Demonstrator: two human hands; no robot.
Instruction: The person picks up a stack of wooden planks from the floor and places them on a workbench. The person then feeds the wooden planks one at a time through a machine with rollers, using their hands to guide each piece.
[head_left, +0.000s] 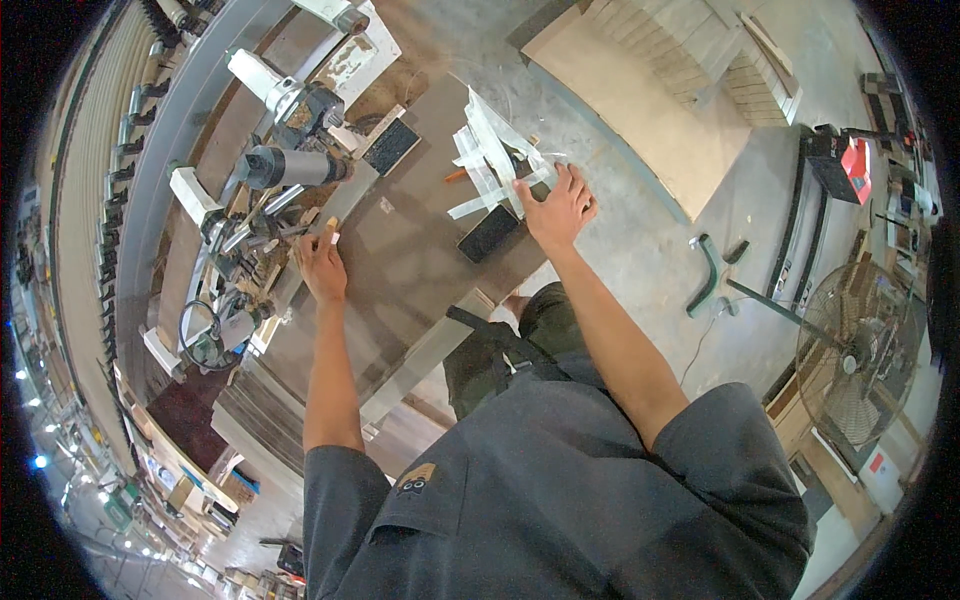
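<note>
Right grip spread, thumb well apart from the fingers, right at the loose white strips; can't tell whether the thumb touches them. Left grip has its fingers bent by the machine side, with a small tan piece at the fingertips; can't tell if I'm pinching it. Strips lie criss-crossed on the brown surface, toward its far right edge. One black block sits just beside them, on the near side; a second dark block is farther left, next to the machine with its grey cylinder. Bit of orange shows left of the strips. Off right: pale panel, floor fan, red-and-black box.
</note>
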